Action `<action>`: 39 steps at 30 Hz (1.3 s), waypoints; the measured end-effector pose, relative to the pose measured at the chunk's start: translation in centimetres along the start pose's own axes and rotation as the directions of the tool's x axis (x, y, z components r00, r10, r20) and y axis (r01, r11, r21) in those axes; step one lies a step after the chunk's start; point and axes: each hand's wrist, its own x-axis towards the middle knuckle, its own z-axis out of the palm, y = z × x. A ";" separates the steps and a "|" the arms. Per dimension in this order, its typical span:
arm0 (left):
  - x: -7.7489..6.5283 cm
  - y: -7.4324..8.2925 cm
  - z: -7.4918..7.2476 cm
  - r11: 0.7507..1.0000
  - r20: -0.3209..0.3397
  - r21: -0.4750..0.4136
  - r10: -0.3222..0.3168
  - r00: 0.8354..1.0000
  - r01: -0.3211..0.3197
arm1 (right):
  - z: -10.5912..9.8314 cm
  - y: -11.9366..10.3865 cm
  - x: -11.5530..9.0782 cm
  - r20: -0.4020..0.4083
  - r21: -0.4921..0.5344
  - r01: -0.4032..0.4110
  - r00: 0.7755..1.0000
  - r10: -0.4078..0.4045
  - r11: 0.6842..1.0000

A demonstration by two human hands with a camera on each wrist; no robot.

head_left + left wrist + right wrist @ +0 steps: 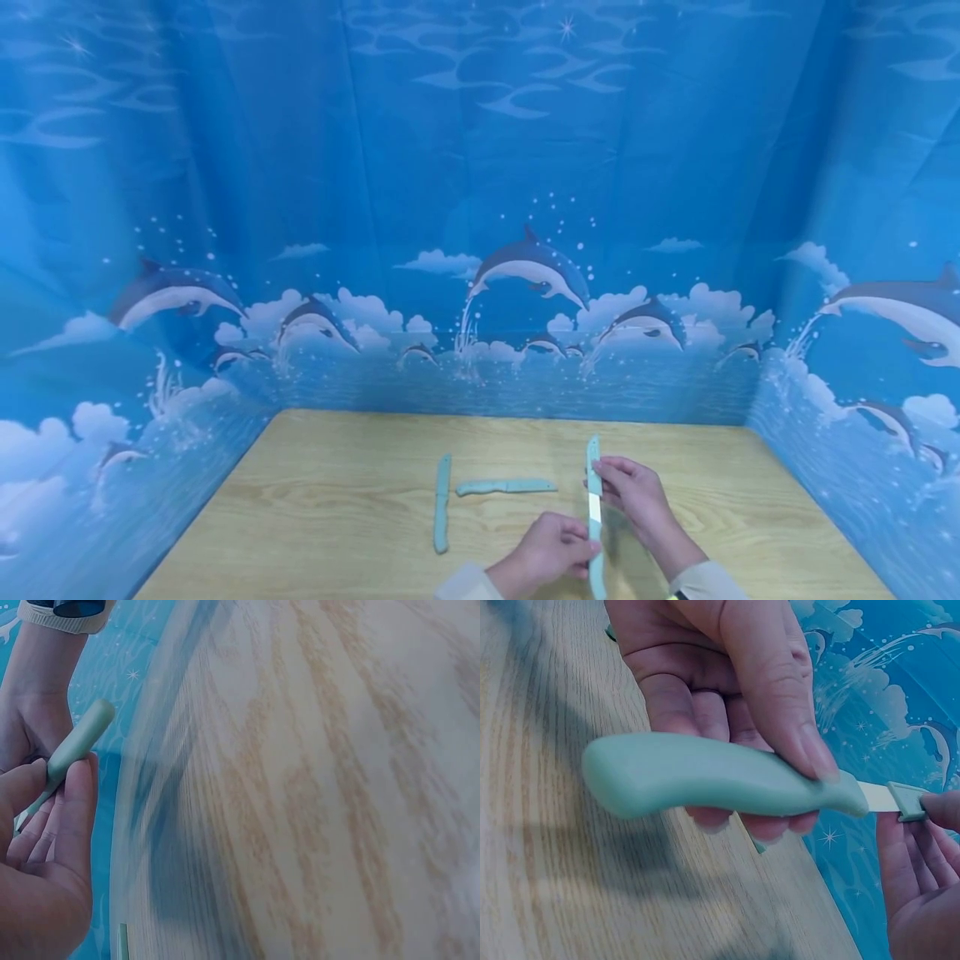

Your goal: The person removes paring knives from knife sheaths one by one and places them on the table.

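Observation:
A light green paring knife (596,557) is held between both hands, its handle toward the person and its green sheath (593,454) pointing away. Between handle and sheath a stretch of pale blade (878,797) shows; the rest of the blade is hidden inside the sheath. My left hand (546,548) pinches the handle between thumb and fingers, with the rounded butt sticking out in the left wrist view. My right hand (636,493) grips the sheath; in the right wrist view its thumb and fingers pinch the sheath's open end.
Two more light green knives lie on the wooden table (337,492) left of the hands: one knife (442,504) lengthwise, another knife (506,486) crosswise. A blue dolphin-print curtain (480,167) encloses the table's back and sides.

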 end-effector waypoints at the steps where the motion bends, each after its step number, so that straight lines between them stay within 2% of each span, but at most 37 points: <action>1: 0.0 0.0 0.0 1.000 0.001 0.000 -0.001 1.000 0.001 | 0.0 0.0 0.0 0.000 -0.001 -0.001 1.000 0.001 1.000; 39: -0.3 -0.3 -0.2 1.000 0.015 -0.006 -0.013 1.000 0.013 | 0.0 0.5 0.3 -0.004 0.008 -0.005 1.000 0.005 1.000</action>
